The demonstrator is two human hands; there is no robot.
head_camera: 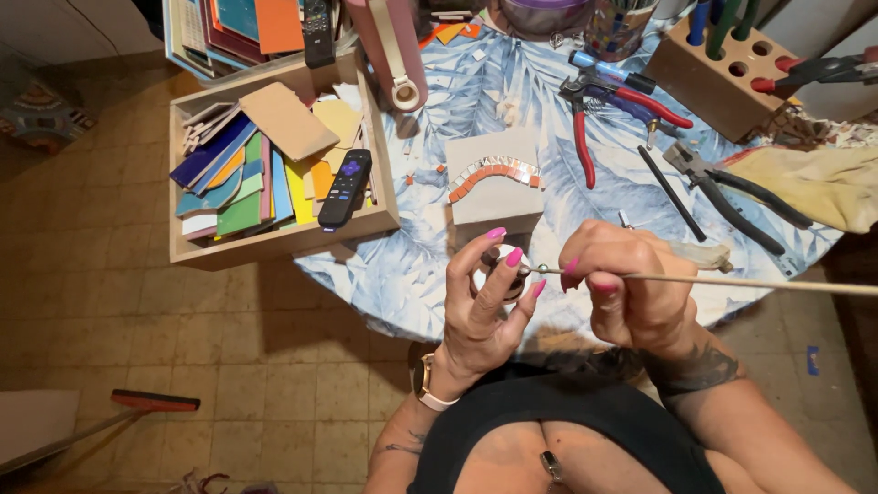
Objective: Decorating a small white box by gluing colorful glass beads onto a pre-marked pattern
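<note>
Tiled floor lies below your bench (pixel 430 274). Your left hand (pixel 485 306) pinches a small round jar (pixel 506 271) over the edge; your right hand (pixel 631 288) clamps a thin stick (pixel 732 282) — one slip drops the jar.

no packages, signs or screens in view — labels: none legible — nothing further
</note>
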